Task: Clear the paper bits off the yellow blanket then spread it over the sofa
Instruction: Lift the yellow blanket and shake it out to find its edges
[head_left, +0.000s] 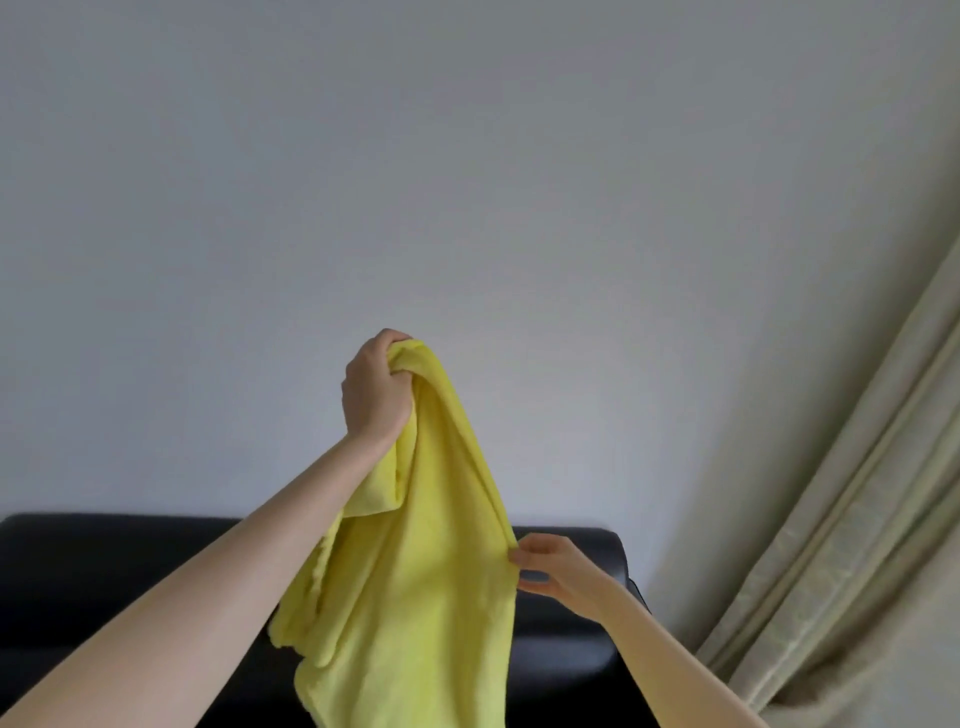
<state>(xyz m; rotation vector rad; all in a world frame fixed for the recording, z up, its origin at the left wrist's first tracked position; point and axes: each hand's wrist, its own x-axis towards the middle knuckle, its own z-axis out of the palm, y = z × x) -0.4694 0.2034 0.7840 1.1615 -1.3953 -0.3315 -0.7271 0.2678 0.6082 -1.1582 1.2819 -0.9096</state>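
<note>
The yellow blanket (421, 571) hangs in folds in front of me, lifted above the black sofa (104, 582). My left hand (371, 387) is raised high and clenched around a bunched top corner of the blanket. Lower and to the right, my right hand (553, 569) pinches the blanket's right edge between thumb and fingers. The blanket's bottom runs out of the frame. No paper bits show on the visible cloth.
A plain grey wall (467, 182) fills most of the view behind the sofa. A pale beige curtain (857, 519) hangs at the right, next to the sofa's right end.
</note>
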